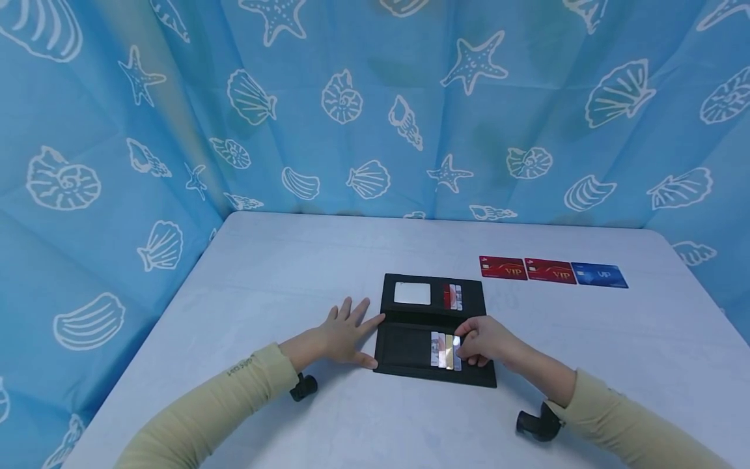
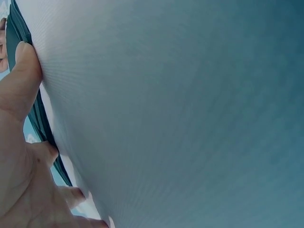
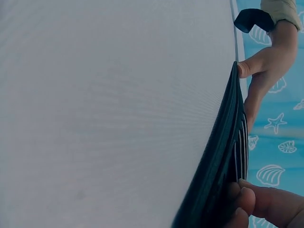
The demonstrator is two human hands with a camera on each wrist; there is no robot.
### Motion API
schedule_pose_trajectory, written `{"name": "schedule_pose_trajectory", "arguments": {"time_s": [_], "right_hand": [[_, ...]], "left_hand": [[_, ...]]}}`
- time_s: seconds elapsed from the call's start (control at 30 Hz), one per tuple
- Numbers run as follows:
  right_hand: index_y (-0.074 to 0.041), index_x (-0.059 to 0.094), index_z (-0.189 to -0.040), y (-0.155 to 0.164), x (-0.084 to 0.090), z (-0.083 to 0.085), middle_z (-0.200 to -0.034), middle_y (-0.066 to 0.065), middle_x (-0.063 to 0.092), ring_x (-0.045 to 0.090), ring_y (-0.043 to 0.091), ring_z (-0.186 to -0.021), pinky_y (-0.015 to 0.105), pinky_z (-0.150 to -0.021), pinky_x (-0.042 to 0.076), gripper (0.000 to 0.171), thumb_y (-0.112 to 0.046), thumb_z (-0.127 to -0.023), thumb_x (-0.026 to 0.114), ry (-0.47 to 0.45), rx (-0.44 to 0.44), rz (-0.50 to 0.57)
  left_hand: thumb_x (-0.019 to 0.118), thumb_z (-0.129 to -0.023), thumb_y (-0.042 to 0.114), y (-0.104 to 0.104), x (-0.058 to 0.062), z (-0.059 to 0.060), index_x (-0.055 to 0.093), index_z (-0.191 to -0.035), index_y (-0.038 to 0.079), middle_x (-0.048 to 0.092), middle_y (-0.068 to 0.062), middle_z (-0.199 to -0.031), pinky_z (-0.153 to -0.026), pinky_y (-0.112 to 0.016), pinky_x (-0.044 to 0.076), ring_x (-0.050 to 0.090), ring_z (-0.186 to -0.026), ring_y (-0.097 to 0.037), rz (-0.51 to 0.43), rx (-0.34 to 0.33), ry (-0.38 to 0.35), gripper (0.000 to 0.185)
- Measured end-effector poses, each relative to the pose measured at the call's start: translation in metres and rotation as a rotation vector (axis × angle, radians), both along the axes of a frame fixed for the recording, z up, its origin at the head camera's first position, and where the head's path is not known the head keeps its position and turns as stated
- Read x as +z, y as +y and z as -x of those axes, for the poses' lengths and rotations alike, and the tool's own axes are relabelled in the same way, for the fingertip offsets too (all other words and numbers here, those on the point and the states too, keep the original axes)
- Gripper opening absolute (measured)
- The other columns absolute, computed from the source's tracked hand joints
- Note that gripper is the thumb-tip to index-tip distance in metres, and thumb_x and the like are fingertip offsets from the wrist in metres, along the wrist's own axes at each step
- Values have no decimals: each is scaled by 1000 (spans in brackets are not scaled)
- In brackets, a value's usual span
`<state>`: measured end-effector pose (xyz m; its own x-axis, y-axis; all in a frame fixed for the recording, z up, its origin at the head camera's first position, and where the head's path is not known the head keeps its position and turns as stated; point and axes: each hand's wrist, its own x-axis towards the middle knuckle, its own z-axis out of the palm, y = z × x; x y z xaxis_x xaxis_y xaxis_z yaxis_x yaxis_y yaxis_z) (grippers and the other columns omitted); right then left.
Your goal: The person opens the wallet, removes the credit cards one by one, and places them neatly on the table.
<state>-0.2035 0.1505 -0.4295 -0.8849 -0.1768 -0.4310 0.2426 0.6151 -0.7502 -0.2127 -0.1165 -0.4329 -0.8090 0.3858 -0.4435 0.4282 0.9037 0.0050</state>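
A black bifold wallet [image 1: 404, 348] lies unfolded on the table, a clear window and several cards [image 1: 452, 297] in its upper half. Its lower half holds another overlapping row of cards [image 1: 441, 352], one of them gold. My right hand [image 1: 485, 340] pinches the rightmost card [image 1: 458, 358] of that lower row between thumb and curled fingers. The right wrist view shows these fingertips [image 3: 244, 192] at the card edges, partly hiding them. With fingers spread, my left hand [image 1: 346, 335] rests at the wallet's left edge, thumb and a finger touching it.
Two red VIP cards [image 1: 502, 268] [image 1: 550, 271] and a blue card [image 1: 599, 275] lie in a row at the back right of the white table [image 1: 305, 260]. A blue shell-patterned curtain [image 1: 363, 130] hangs behind. Black wrist cameras [image 1: 303, 387] [image 1: 538, 423] sit under both wrists.
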Motion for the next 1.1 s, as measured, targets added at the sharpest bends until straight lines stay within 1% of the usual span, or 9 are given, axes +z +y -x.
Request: {"name": "schedule_pose_trajectory", "arguments": {"time_s": [0.17, 0.3, 0.43, 0.53, 0.6, 0.67, 0.77, 0.83, 1.1], "right_hand": [[3, 54, -102, 3, 0, -1, -74, 8, 57, 54, 16, -55, 25, -53, 49, 29, -4, -78, 68, -1, 5, 3], [3, 52, -104, 10, -1, 0, -71, 8, 54, 52, 16, -54, 23, -53, 48, 30, -4, -78, 67, -17, 0, 9], [4, 51, -107, 20, -2, -1, -69, 7, 52, 52, 16, -55, 23, -55, 49, 35, -6, -78, 67, -21, -12, -7], [5, 50, -111, 28, -3, -3, -72, 8, 54, 53, 16, -57, 24, -57, 50, 39, -7, -78, 67, -16, -18, -16], [5, 48, -113, 34, -3, -3, -76, 9, 57, 55, 16, -58, 25, -58, 51, 41, -8, -79, 67, -15, -17, -6], [5, 46, -115, 39, -2, -4, -78, 10, 59, 56, 16, -58, 26, -59, 52, 42, -8, -80, 66, -33, -27, 18], [6, 44, -119, 48, -2, -5, -79, 10, 60, 59, 17, -56, 28, -59, 53, 44, -8, -82, 64, -61, -35, 53], [5, 43, -120, 53, -2, -5, -76, 10, 60, 60, 17, -55, 27, -59, 53, 45, -9, -82, 64, -78, -47, 63], [8, 40, -122, 77, 3, -11, -73, 7, 60, 61, 17, -56, 26, -61, 52, 48, -12, -84, 64, -69, 2, 98]], "left_hand": [[55, -74, 67, 0, -1, 1, 13, -147, 31, 3, -8, -155, -109, -55, 14, 3, -139, -40, 6, -3, 6, 92], [55, -74, 68, 0, -1, 1, 12, -147, 31, 2, -8, -155, -109, -54, 13, 3, -139, -40, 11, -5, 5, 92], [54, -74, 68, -1, 0, 0, 13, -147, 31, 4, -8, -155, -109, -54, 14, 4, -139, -40, 14, -4, 10, 92], [55, -75, 67, -1, 0, -1, 14, -147, 30, 4, -8, -155, -109, -54, 15, 5, -139, -40, 7, -6, 10, 91], [55, -75, 67, -1, 1, -1, 15, -147, 30, 5, -9, -154, -109, -54, 15, 5, -139, -40, 1, -7, 11, 90], [55, -75, 67, 0, 2, -1, 14, -147, 30, 5, -9, -155, -109, -54, 15, 5, -139, -40, 0, -9, 9, 90], [55, -76, 67, 0, 3, -2, 15, -147, 29, 5, -9, -154, -109, -53, 15, 5, -139, -40, 0, -10, 8, 90], [55, -76, 67, -1, 4, -2, 15, -147, 29, 5, -9, -154, -109, -53, 15, 5, -139, -40, -1, -9, 7, 90], [55, -76, 66, -1, 3, -2, 14, -147, 29, 4, -9, -154, -109, -54, 14, 4, -139, -40, -9, -10, 5, 90]]}}
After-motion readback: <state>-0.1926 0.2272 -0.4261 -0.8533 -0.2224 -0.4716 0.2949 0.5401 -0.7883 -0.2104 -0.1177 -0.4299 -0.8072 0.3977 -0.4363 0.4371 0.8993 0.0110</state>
